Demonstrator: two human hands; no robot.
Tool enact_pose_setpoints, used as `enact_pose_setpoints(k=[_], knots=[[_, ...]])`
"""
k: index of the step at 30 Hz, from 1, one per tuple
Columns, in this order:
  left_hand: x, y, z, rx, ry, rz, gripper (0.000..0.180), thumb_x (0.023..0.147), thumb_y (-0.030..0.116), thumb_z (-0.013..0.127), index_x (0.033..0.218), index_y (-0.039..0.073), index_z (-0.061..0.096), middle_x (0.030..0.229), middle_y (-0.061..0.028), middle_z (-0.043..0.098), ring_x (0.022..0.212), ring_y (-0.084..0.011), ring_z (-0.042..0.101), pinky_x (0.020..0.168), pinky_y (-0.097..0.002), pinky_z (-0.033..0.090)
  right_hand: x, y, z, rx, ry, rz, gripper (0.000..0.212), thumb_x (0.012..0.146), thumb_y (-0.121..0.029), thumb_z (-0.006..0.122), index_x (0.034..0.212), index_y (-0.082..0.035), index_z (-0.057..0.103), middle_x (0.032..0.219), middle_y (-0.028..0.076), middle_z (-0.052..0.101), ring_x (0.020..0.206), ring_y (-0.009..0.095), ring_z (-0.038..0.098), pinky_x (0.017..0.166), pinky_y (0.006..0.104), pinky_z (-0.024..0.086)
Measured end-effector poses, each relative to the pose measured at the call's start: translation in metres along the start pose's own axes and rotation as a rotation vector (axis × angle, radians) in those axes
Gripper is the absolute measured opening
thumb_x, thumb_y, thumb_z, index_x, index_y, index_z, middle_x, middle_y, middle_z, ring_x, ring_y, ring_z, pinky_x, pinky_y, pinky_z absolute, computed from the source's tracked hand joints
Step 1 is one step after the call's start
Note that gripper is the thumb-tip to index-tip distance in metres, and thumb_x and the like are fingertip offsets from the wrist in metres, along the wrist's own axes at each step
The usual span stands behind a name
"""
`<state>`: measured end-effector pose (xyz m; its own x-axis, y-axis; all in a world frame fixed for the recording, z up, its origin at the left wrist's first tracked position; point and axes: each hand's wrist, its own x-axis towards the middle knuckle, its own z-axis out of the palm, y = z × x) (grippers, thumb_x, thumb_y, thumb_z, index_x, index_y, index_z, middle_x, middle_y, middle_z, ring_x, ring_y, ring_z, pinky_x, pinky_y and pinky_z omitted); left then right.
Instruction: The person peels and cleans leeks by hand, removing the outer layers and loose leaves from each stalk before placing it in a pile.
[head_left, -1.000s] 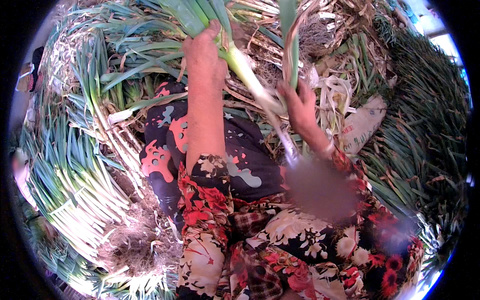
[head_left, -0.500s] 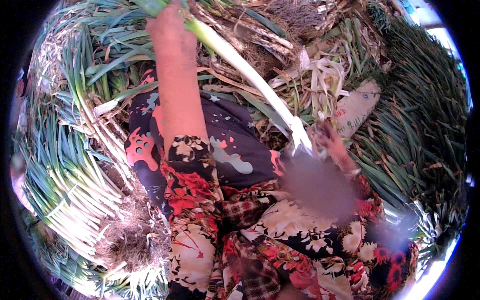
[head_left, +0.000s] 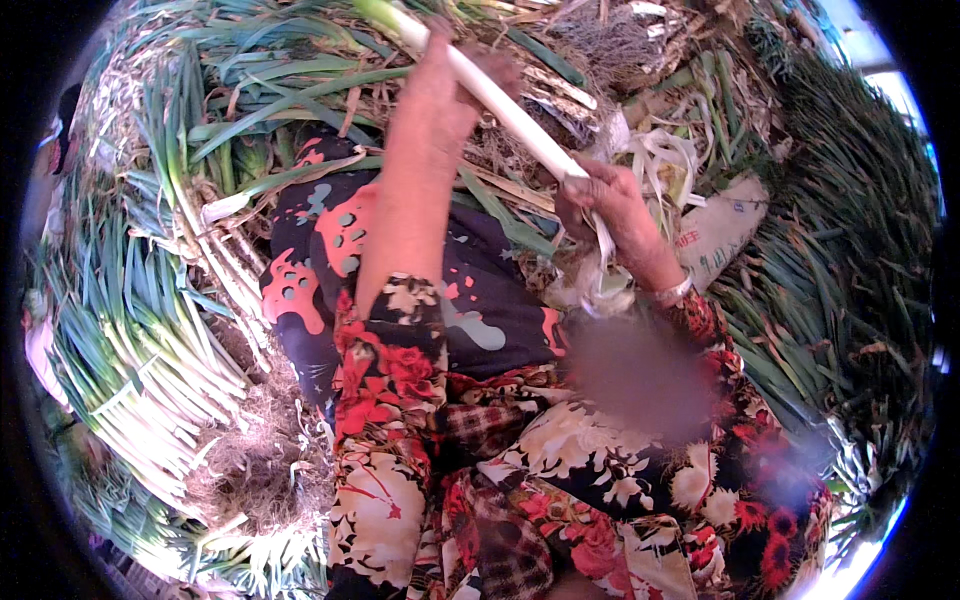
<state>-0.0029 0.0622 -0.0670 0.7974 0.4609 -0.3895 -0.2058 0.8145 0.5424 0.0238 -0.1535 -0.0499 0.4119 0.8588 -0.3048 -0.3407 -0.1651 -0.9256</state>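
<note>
A long green onion [head_left: 510, 117] slants across the upper middle, its white stalk running down to the right. My left hand [head_left: 440, 85] grips it near the top, where the white turns green. My right hand [head_left: 618, 208] is closed round the lower white end. Pale loose skin [head_left: 603, 265] hangs below the right fist; the root end is hidden there. Both hands are above my dark patterned trouser leg [head_left: 400, 235].
At left lies a pile of green onions [head_left: 150, 420] with brown roots [head_left: 265, 470]. Dense green leaves [head_left: 840, 230] fill the right side. Peeled-off skins [head_left: 665, 165] and a printed pale sack [head_left: 725, 225] lie beyond my right hand. A blurred dark spot covers part of my right sleeve.
My left hand has come down and to the right with the green onion. My right hand has moved up and closed round the white end; its fingers were apart before.
</note>
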Motion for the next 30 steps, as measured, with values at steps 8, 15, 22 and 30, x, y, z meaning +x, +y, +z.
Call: enact_pose_setpoints(k=[8,15,22,30], knots=[[0.034,-0.004,-0.012,0.066,0.235,0.15,0.025,0.091,0.027,0.043,0.088,0.002,0.037,0.058,-0.0044,0.04,0.043,-0.0138,0.038,0.039,-0.0318,0.04,-0.12,0.034,0.016,-0.393,0.427,0.062,0.021,0.081,-0.019,0.053,0.084,0.001,0.06,0.054,0.007,0.051,0.048,0.013,0.049,0.046,0.0284,0.04],[0.032,-0.006,-0.002,0.185,0.246,0.258,0.03,0.091,0.026,0.044,0.089,-0.003,0.04,0.059,-0.0069,0.042,0.043,-0.0139,0.041,0.039,-0.0297,0.039,-0.174,0.042,-0.03,-1.139,0.422,-0.067,0.036,0.077,-0.019,0.062,0.104,0.001,0.052,0.085,0.021,0.054,0.074,0.036,0.054,0.064,0.0383,0.044],[0.021,-0.026,-0.005,0.403,0.364,0.328,0.04,0.088,0.029,0.044,0.086,-0.011,0.046,0.063,-0.0143,0.05,0.05,-0.0241,0.049,0.049,-0.0372,0.044,-0.03,0.01,0.032,-0.994,0.471,-0.365,0.052,0.079,-0.031,0.062,0.116,0.002,0.045,0.095,0.023,0.058,0.082,0.034,0.059,0.073,0.0381,0.046],[0.001,-0.011,0.009,1.23,0.243,0.547,0.035,0.085,0.021,0.044,0.072,-0.006,0.06,0.063,-0.0156,0.058,0.061,-0.0241,0.057,0.058,-0.0374,0.046,-0.018,0.023,-0.006,0.436,0.594,0.071,0.021,0.085,-0.022,0.054,0.085,-0.001,0.056,0.053,0.001,0.048,0.039,0.01,0.042,0.037,0.0228,0.032]])
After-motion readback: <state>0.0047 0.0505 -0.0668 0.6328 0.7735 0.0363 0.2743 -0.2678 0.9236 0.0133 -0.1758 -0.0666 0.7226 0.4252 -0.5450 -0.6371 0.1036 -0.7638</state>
